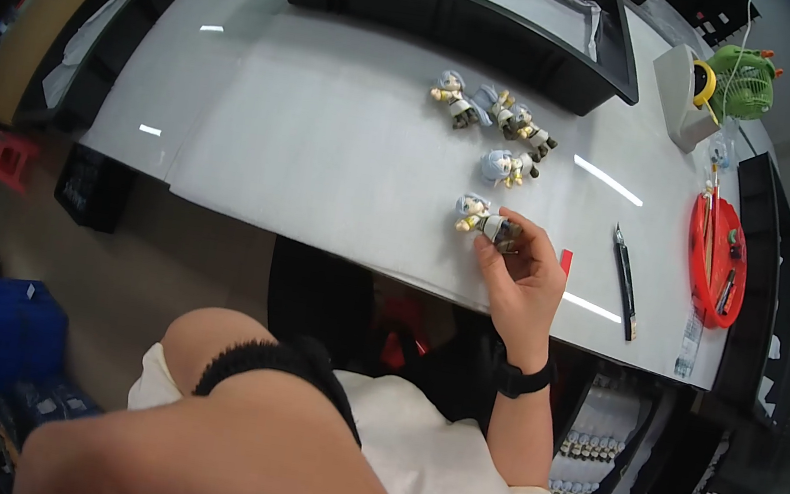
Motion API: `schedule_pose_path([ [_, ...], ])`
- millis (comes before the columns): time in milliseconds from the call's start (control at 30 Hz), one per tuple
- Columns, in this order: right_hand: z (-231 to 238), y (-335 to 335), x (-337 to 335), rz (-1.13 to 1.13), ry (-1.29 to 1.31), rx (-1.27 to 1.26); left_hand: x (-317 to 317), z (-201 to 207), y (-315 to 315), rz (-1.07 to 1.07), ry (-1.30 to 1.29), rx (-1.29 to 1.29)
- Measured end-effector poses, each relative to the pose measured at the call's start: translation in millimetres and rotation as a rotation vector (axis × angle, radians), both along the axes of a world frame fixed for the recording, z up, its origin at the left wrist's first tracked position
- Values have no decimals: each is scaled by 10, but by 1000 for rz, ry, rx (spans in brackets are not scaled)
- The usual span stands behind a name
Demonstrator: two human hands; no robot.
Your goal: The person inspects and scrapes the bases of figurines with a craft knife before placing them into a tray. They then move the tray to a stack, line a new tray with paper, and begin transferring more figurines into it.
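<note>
One figurine [491, 226] in hand, others lying loose

Well left of the black pen-shaped tool [624, 287], the left arm [227, 436] slants low, its hand out of sight. Loose figurines [497, 166] lie beyond the tool and to its left, so seemingly several remain; I can't tell what is finished. Nearer the tool's left side, the right hand [526, 278] reaches forward, thumb and fingers clamped on the figurine's legs. Below the tool, similar figurines [592, 447] sit in rows, perhaps done.
</note>
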State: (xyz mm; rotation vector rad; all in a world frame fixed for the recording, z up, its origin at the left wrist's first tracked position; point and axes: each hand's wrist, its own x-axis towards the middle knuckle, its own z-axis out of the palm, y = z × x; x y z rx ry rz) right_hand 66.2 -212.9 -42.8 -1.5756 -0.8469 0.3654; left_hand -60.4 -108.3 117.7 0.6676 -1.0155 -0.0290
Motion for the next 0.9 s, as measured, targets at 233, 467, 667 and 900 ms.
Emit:
schedule_pose_path([
  [233,-19,6,-24,17,-20,36,-104,-51,58,-151,-93,-28],
  [467,9,-59,-9,-12,65,27,-138,-57,65,-223,-165,-45],
  [667,-34,7,-32,17,79,47,-277,-79,98,-356,-247,-59],
  [900,9,-23,-11,9,174,82,-220,-81,151,-461,-337,5],
])
